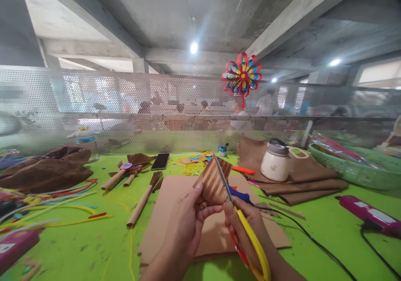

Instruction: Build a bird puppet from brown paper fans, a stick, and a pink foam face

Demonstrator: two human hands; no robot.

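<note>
Between the thumb and fingers of my left hand (188, 210) is a striped piece of brown paper (213, 182), tilted upward. My right hand (246, 222) grips a pair of scissors (255, 241) with yellow and red handles. Their metal blades point up and away, lying along the paper's right edge. Both hands are close together above a sheet of brown cardboard (166, 201). Just behind the scissors lies a blue-handled tool (238, 194), partly hidden, with a black cord running right.
Rolled brown paper pieces (140, 203) and a phone (160, 161) lie left of the cardboard. A white jar (275, 164) stands on folded brown paper (316, 172). A green basket (354, 172) and a purple power strip (369, 214) are at right. Colourful strips (62, 208) spread left.
</note>
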